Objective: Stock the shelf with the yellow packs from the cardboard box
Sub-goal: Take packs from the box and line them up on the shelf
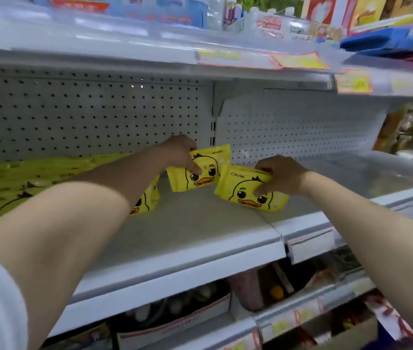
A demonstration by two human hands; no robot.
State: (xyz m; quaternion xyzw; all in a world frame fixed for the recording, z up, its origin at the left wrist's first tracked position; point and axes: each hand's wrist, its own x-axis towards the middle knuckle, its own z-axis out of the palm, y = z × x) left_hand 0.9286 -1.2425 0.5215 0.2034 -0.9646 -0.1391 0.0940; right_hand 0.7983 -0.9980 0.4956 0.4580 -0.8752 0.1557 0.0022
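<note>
**A:** Since the shelf (200, 231) lies bare from its middle out toward three o'clock, is that why both arms reach in there?

**B:** I judge so. The pegboard back (86, 114) gives packs something to lean on, and the stocked row (23, 183) already fills the nine o'clock end, duck faces forward so shoppers can read them.

**A:** And the two in hand?

**B:** The left pack (208, 170) stands upright, deep on the board, at two o'clock of a standing pack (147, 200) that is half hidden by the forearm. It looks meant as next in line. The right pack (248, 198), at four o'clock of the left one, is tilted and nearer the front edge. Whether the two touch, I cannot tell.

**A:** How are they held?

**B:** The left hand (180, 152) grips its pack over the top edge, with the thumb (197, 170) pressed on the printed face to steady it. The right hand (281, 173) clamps its pack at the three o'clock end, fingers above, thumb in front.

**A:** The cardboard box?

**B:** Not to be made out from this view.
</note>
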